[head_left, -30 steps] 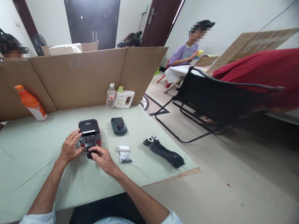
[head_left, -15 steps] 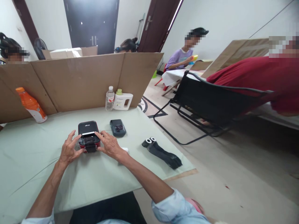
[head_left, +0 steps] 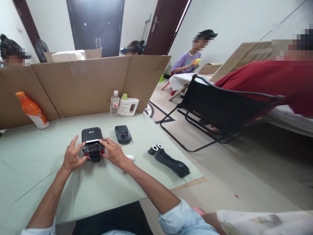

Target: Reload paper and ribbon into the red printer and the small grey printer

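Black-and-red device: on the desk (head_left: 110,186), left of its middle, between the two hands; a dark strip (head_left: 95,152) hangs over its near side.
Left hand (head_left: 70,156): grasping the device's left side, thumb low, other fingers spread.
Right hand (head_left: 113,152): grasping the right side, fingertips on top, thumb below.
Grey-black device (head_left: 123,134): farther right, apart from the hands.
White roll (head_left: 130,157): partly hidden by the right forearm.
Black strips (head_left: 172,162): right, by the desk's edge.
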`<state>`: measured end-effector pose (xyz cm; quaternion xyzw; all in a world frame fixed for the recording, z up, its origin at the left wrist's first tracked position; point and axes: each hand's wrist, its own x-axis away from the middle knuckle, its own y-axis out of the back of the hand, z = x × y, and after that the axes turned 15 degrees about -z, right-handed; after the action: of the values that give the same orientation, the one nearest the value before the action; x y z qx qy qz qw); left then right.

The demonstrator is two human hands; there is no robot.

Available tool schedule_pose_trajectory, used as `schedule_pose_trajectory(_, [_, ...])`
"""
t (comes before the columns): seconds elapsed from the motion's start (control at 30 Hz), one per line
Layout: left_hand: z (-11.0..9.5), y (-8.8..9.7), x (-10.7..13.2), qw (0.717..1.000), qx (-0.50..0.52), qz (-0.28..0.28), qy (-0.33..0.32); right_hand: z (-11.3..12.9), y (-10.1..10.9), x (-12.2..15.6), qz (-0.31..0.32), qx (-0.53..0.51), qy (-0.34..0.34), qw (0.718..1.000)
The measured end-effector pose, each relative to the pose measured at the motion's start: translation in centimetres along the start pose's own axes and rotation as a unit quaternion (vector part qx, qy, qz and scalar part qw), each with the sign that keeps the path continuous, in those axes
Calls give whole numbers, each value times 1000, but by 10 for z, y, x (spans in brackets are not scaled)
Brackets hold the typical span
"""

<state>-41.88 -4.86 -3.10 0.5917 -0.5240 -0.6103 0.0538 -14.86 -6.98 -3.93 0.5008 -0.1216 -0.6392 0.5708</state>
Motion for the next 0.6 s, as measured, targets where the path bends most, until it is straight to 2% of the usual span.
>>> schedule_pose_trajectory(0.17, [-1,-4,9,997,18,38,63,0,-7,9,15,-35,-25,999])
schedule_pose_trajectory(0.33, [-7,-12,11,985,83,76,134,-3,-18,15,7,-134,-72,988])
schedule_pose_trajectory(0.47, [-14,-17,12,979,107,70,156,2,-24,14,-14,-197,-106,975])
schedule_pose_trajectory(0.6, [-20,-22,16,975,133,55,169,9,-24,14,-33,-212,-109,971])
